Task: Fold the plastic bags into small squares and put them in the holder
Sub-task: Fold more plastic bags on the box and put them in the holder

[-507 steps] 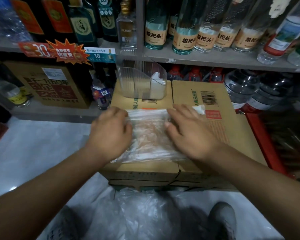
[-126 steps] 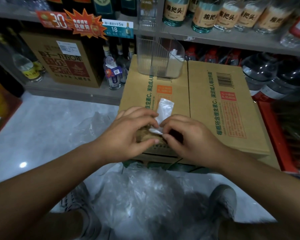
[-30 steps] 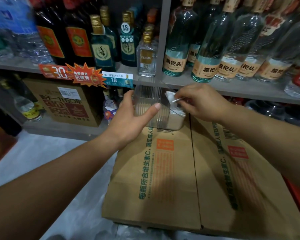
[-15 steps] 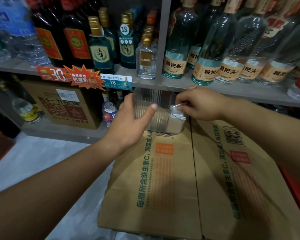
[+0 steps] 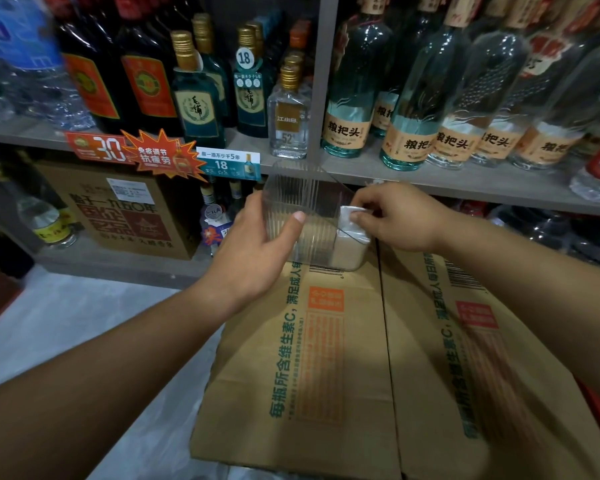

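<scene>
Partly hidden, the left hand (image 5: 253, 258) grips the clear ribbed holder (image 5: 303, 206): its thumb lies across the front wall, while its fingers curl behind the left side and show only dimly through the plastic. The right hand (image 5: 400, 216) pinches a small folded white bag (image 5: 350, 220) between thumb and fingertips, which cover its upper right corner. The bag stands upright inside the holder's low right end, and its lower edge blurs behind the wall. Whether other bags lie below it, I cannot tell. The holder stands on the far edge of a cardboard box (image 5: 326, 358), mouth upward, with its long axis running left to right and its rim sloping down to the right. The box's near edge is cut off. Behind it, bottles (image 5: 347, 109) crowd a shelf (image 5: 465, 183).
</scene>
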Demonstrator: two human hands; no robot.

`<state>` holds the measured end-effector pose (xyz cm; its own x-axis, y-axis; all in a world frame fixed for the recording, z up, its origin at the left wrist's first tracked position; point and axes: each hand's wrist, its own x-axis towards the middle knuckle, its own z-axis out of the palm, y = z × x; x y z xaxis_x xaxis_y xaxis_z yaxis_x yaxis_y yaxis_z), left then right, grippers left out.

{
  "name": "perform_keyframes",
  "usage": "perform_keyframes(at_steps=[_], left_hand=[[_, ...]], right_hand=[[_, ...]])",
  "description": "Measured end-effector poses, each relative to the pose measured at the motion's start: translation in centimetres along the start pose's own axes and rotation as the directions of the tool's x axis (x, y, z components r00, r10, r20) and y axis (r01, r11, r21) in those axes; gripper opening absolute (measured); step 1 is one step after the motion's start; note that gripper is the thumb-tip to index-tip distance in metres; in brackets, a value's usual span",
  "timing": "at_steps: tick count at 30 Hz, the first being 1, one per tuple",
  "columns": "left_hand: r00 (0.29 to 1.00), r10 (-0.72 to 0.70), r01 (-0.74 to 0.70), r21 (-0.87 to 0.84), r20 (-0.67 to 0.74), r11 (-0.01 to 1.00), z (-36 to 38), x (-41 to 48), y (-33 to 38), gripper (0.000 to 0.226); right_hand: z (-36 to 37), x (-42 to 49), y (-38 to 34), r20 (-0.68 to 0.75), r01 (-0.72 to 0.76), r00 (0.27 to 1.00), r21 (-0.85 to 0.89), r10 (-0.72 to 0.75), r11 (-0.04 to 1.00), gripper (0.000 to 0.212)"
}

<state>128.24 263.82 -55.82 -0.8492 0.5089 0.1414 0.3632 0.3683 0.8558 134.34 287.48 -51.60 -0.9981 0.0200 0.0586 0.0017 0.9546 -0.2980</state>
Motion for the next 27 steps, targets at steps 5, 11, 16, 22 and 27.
perform_keyframes(at_steps=[5,11,16,22,27], left_hand=[[1.0,-0.021,0.021,0.002,-0.008,1.0,0.1,0.0,-0.3,0.049],[0.999,-0.033,0.033,0.048,-0.011,0.998,0.2,-0.2,-0.4,0.053],[0.999,-0.028,0.03,0.065,-0.038,0.997,0.5,-0.2,-0.3,0.054],[0.999,-0.014,0.018,0.07,-0.052,0.997,0.8,-0.1,-0.3,0.052],[0.999,-0.019,0.022,0.072,-0.044,0.997,0.8,-0.1,-0.5,0.054]], right_hand=[[-0.1,-0.5,-0.6,0.048,-0.028,0.998,0.023,0.027,0.999,0.01],[-1.4,-1.8,-1.4,0.308,-0.16,0.945,0.128,0.114,0.979,0.018],[-1.1,-2.1,-2.5,0.301,-0.098,0.945,-0.105,0.125,0.99,0.055],[0.9,-2.1,-2.9,0.172,-0.127,0.975,-0.075,0.138,0.989,0.042],[1.9,-3.5,-3.4,0.053,-0.162,0.985,0.014,0.161,0.987,0.035]])
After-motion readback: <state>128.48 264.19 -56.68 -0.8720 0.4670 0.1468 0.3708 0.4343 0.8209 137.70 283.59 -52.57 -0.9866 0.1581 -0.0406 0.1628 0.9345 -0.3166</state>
